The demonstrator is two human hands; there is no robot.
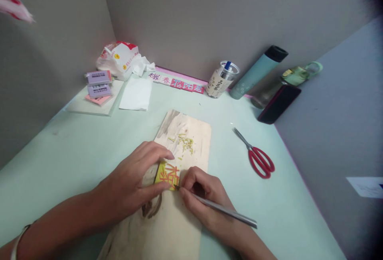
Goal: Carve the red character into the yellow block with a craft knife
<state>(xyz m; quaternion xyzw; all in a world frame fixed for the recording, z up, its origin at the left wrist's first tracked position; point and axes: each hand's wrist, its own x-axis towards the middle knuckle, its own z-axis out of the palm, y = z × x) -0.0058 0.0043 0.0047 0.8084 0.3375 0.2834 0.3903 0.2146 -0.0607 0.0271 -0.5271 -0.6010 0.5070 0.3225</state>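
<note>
A small yellow carving block (167,175) with a character in red-orange on its face lies on a wooden board (194,128). My left hand (131,178) steadies it, with the thumb along the near edge and the fingers at the far edge. In my right hand (208,198) is a slim silver craft knife (230,211), held like a pen. Its tip meets the block's lower right corner. Yellow shavings (186,144) are scattered on the board beyond the block.
Red-handled scissors (260,160) lie right of the board. Along the back stand a labelled clear cup (220,80), a teal bottle (257,72), a green-lidded bottle (295,74) and a leaning phone (279,102). Carved tiles (179,84), white paper (136,94) and wrapped blocks (98,84) sit back left.
</note>
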